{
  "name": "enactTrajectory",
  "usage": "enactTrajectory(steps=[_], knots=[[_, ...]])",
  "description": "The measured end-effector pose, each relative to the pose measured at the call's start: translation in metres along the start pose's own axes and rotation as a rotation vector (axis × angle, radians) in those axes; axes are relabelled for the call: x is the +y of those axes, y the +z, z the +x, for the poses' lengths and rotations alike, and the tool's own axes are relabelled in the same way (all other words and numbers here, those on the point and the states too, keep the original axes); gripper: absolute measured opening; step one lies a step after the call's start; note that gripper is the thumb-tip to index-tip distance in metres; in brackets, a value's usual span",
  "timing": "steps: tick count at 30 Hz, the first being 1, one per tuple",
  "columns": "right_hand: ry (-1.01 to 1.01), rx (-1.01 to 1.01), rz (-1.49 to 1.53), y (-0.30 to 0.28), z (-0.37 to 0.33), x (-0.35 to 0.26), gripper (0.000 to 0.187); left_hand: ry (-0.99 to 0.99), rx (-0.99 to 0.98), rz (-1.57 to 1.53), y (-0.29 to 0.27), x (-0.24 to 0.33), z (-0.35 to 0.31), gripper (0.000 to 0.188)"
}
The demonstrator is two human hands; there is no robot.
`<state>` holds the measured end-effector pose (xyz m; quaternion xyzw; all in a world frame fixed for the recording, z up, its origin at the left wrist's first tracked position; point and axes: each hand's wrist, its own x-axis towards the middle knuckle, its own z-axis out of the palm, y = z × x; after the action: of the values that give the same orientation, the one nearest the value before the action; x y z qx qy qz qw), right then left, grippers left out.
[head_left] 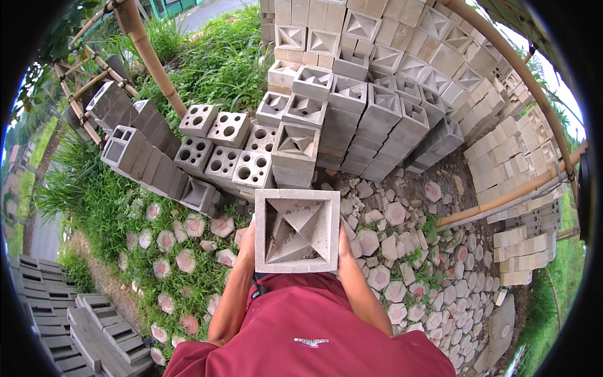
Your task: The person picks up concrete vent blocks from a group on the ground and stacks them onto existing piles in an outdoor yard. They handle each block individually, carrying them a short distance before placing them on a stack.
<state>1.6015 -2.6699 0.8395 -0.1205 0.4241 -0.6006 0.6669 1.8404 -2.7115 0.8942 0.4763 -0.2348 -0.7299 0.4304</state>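
A square grey concrete vent block (297,230), with a raised pyramid-like pattern inside its frame, is held up in front of my body. My left hand (250,242) grips its left side, and my right hand (343,242) grips its right side. The fingers of both hands are mostly hidden behind and under the block. Just beyond it stands a stack topped by a similar vent block (296,139). To the left of that stack sit several blocks with round holes (252,168).
Tall stacks of vent blocks (348,94) rise ahead. A row of grey blocks (141,157) lies left, on grass. Hexagonal pavers (378,276) cover uneven ground. Bamboo poles (146,50) stand left and right. More blocks (524,254) are piled right; grey slabs (94,333) lie lower left.
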Motion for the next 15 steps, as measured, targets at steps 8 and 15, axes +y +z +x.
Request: enactTrajectory(steps=[8, 15], knots=[[0.095, 0.316, 0.0, 0.016, 0.062, -0.029, 0.052, -0.273, 0.033, 0.024, 0.001, -0.003, 0.119, 0.037], [0.201, 0.394, 0.132, 0.011, 0.14, -0.026, 0.053, -0.319, 0.046, 0.119, 0.003, 0.023, 0.213, 0.032]])
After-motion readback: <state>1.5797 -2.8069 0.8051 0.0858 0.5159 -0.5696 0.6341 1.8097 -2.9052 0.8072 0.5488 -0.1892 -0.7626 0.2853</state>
